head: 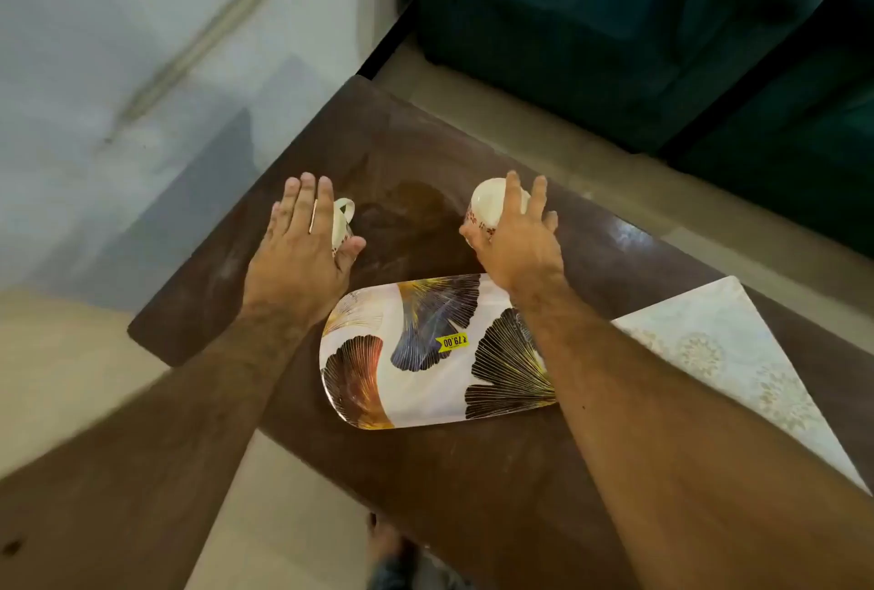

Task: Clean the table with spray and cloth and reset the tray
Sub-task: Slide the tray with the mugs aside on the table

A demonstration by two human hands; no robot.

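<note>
A white oval tray [425, 353] with dark and gold leaf prints and a yellow price sticker lies on the dark brown table [425, 471]. Beyond it, my left hand [302, 244] grips a white cup [341, 223] with a handle, held tilted. My right hand [513, 234] grips a second white cup [492, 204] with a red pattern near its rim, turned bottom-up. Both cups are past the tray's far edge, with a wet-looking stain [416, 206] on the table between them. No spray bottle is in view.
A pale patterned cloth or mat [723, 353] lies on the table to the right of the tray. A dark green sofa [638, 22] stands beyond the table. Pale floor [118, 69] lies to the left, and a foot [385, 542] shows near the table's near edge.
</note>
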